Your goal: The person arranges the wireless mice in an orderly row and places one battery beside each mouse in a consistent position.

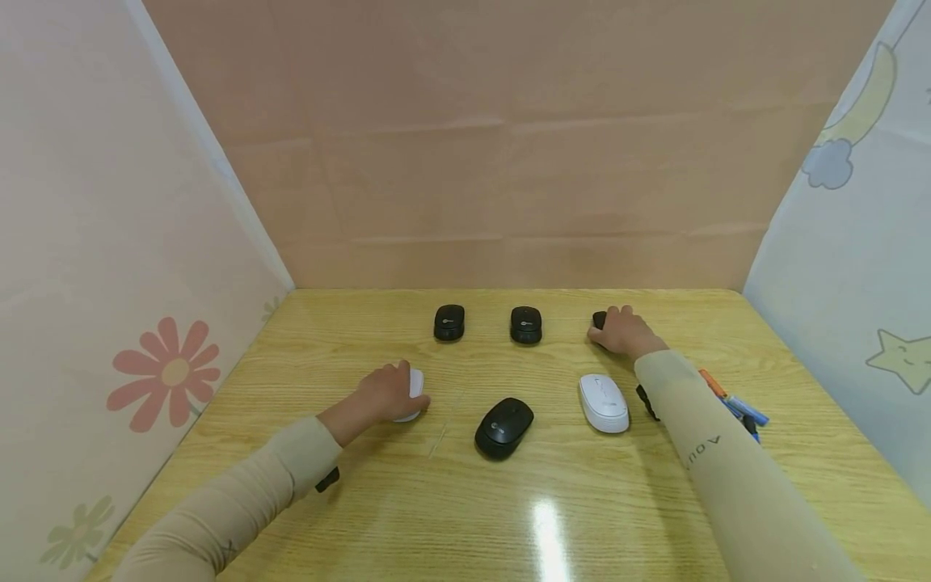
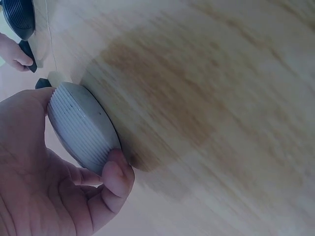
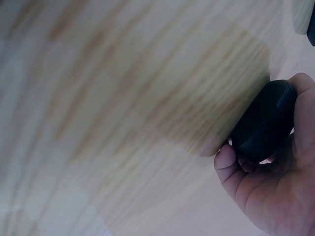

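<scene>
On the left side of the wooden table, my left hand (image 1: 384, 394) grips a white computer mouse (image 1: 417, 383) by its sides. The left wrist view shows the ribbed end of that white mouse (image 2: 81, 125) between thumb and fingers, close over the wood. Toward the back right, my right hand (image 1: 625, 331) holds a black mouse (image 1: 600, 320), mostly covered by the hand from above. In the right wrist view the black mouse (image 3: 266, 120) is pinched by its sides, right at the table surface. Another white mouse (image 1: 604, 402) lies in front of the right hand.
Two black mice, one left (image 1: 449, 322) and one at the middle (image 1: 526, 325), stand along the back. A third black mouse (image 1: 504, 428) lies tilted nearer the front. Several pens (image 1: 747, 410) lie beyond my right sleeve. Cloth walls enclose the table (image 1: 436, 517).
</scene>
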Available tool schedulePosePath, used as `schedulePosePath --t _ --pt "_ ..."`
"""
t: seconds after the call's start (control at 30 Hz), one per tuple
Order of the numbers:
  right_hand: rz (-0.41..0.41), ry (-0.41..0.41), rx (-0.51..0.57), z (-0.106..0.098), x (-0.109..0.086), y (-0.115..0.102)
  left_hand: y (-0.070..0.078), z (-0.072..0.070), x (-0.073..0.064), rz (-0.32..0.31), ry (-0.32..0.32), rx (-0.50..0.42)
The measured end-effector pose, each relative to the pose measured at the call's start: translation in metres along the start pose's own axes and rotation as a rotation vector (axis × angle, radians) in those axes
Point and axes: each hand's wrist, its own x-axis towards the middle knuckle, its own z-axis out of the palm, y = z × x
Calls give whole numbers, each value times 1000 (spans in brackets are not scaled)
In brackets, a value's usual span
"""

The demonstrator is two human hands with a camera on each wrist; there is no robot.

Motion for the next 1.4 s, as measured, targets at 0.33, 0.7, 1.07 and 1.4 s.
schedulePosePath --t 0.33,0.7,1.07,1.4 --pt "1 -5 6 1 -1 0 -1 1 -1 9 13 16" --pt "0 5 -8 1 2 0 2 -4 -1 15 46 10" --pt "-2 -6 -3 -2 -1 0 11 -7 7 45 91 4" --pt "5 -11 3 -2 -2 -2 22 -8 20 58 84 -24"
